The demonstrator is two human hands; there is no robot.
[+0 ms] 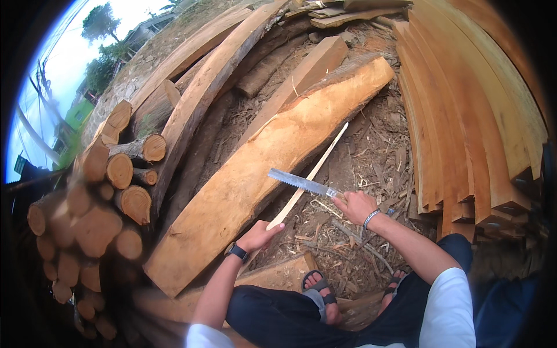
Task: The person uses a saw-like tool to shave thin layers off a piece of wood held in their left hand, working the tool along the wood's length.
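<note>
My left hand (260,236) is closed around the lower part of a thin pale wooden stick (318,168), which slants up and away to the right. In my right hand (355,207) is the handle of a hand saw (300,182). The saw's toothed metal blade points left and crosses the stick about midway; whether the teeth touch the wood I cannot tell. Just beyond both hands lies a long, thick wooden slab (249,168) with bark along its edge. The saw's tip overlaps the slab's near edge in view.
Cut logs (97,232) are stacked on the left. Long sawn planks (458,116) are piled at the right. More beams (313,66) lie beyond the slab. Wood chips and twigs (365,246) cover the ground near my sandalled feet (319,284).
</note>
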